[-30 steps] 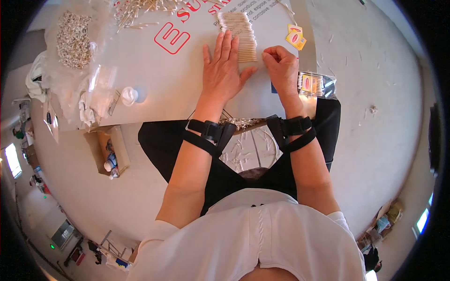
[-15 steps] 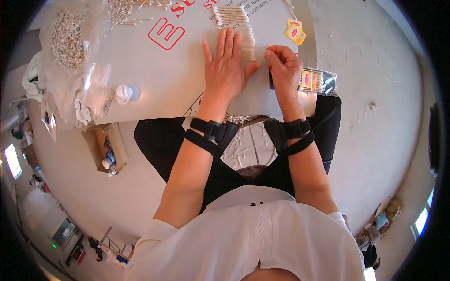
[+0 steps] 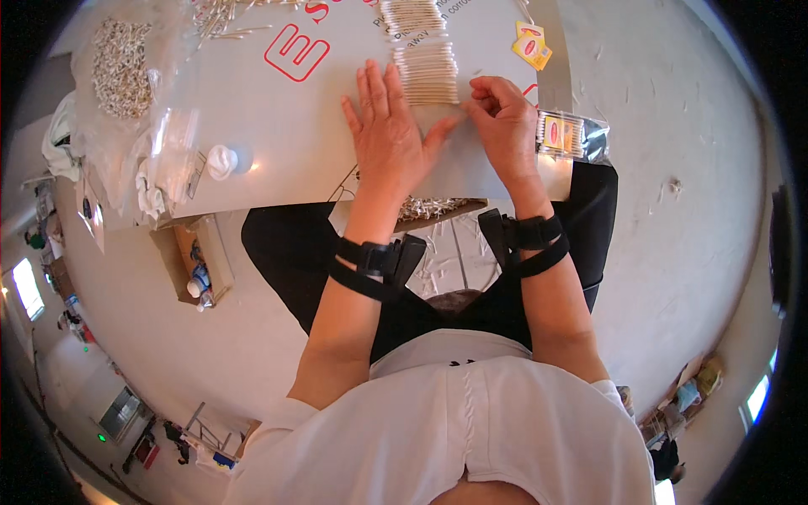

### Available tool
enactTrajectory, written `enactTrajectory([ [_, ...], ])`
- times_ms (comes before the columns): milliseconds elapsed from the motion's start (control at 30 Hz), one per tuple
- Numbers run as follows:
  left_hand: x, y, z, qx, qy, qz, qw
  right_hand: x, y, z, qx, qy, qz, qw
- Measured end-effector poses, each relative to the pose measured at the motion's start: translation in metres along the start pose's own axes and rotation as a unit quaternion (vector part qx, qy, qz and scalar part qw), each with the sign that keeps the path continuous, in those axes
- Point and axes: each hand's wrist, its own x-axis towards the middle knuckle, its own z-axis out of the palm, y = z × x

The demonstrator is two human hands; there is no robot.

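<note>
A neat row of cotton swabs (image 3: 426,76) lies side by side on the grey printed board (image 3: 295,160), with a second row of swabs (image 3: 412,18) just beyond it. My left hand (image 3: 389,139) rests flat at the near left of the closer row, fingers spread and nothing in them. To the right of that row, my right hand (image 3: 507,126) has thumb and forefinger pinched together; whatever is between them is hidden or too small to name. Beside its wrist lies a clear packet (image 3: 562,136) of swabs with a yellow label.
Small yellow cards (image 3: 532,46) lie at the far right of the board. At the far left are a plastic bag (image 3: 122,71) full of swabs and a loose swab pile (image 3: 225,18). A white-capped bottle (image 3: 222,162) stands nearer. A cardboard box (image 3: 220,261) sits below.
My left hand has slid left and slightly toward me, uncovering the closer row of swabs. My right hand has shifted only a little and stays pinched.
</note>
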Motion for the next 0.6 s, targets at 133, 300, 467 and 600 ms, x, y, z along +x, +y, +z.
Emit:
enactTrajectory([
  [133, -0.015, -0.012, -0.004, 0.077, -0.058, -0.029, 0.995, 0.002, -0.006, -0.005, -0.152, -0.079, -0.049, 0.984],
  [300, -0.017, -0.006, 0.001, 0.112, -0.081, -0.014, 0.99, 0.003, -0.008, -0.003, -0.178, -0.088, -0.025, 0.98],
  [467, -0.012, -0.007, -0.001, 0.08, -0.072, -0.039, 0.993, 0.008, -0.01, -0.004, -0.167, -0.086, -0.02, 0.982],
  [600, 0.002, -0.018, -0.001, 0.093, -0.056, -0.027, 0.994, 0.015, -0.002, 0.0, -0.247, -0.003, -0.16, 0.956],
])
